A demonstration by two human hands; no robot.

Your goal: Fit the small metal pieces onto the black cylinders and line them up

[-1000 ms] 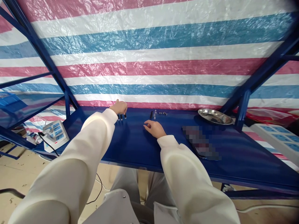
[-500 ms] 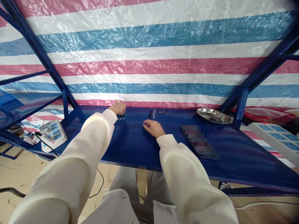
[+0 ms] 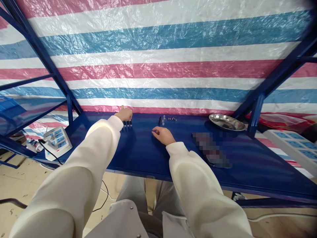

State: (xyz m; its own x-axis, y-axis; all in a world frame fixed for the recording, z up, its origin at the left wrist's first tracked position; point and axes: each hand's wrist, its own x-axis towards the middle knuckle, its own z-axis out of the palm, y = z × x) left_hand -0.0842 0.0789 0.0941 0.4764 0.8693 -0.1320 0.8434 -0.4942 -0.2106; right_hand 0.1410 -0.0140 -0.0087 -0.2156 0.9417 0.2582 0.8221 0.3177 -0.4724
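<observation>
Left hand (image 3: 125, 114): left of centre, at the far edge of the worktop (image 3: 138, 152); fingers curled down over the tops of the tubes. Whether they pinch a tube or only touch it cannot be told.
Tubes (image 3: 127, 124): three short dark tubes, upright in a close row, directly under the left fingertips, near the foot of the tarp.
Right hand (image 3: 162, 135): centre of the frame, palm down on the worktop, fingers loosely bent and pointing left, gripping nothing; well apart from the left hand.
Vials (image 3: 161, 120): one dark and one clear, upright, just beyond the right hand and not touched by it.
Small parts (image 3: 171, 119): a short row of tiny shiny pieces just right of the vials; too small to identify.
Dish (image 3: 226, 122): shallow steel dish, right of centre, beside a blue post (image 3: 255, 114).
Flat object (image 3: 211, 150): dark, lying right of the right hand; its face is pixelated, so no writing can be read.
Power strip (image 3: 57, 141): white with blue sockets, lower left, off the worktop's left end, black cable attached; markings too small to read.
Second strip (image 3: 294, 147): white and blue, far right edge.
Tarp (image 3: 158, 49): pink, white and blue stripes filling the upper frame.
</observation>
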